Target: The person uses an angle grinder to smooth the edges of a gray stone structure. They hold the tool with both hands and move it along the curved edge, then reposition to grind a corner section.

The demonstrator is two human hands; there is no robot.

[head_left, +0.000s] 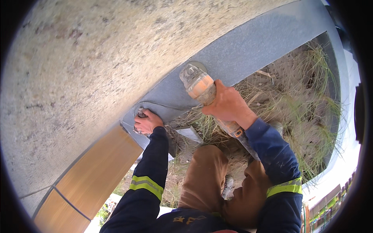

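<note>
My right hand (230,103) is wrapped around the body of a dusty angle grinder (203,86) with an orange band behind its head. The tool's head rests against a smooth grey stone ledge (243,52), and a round disc edge shows beside it. Over at the ledge's near left end, my left hand (149,122) is curled over a small grey object (140,113), mostly hidden under the fingers. A thin dark cord (167,105) curves along the ledge between the two hands.
A rough speckled stone wall (89,58) rises along the ledge. Inside the ledge lies a soil bed with long grass (307,105). Tan panels (91,174) stand at lower left. My bent knees (204,171) are close below, near a pale flat piece (189,134).
</note>
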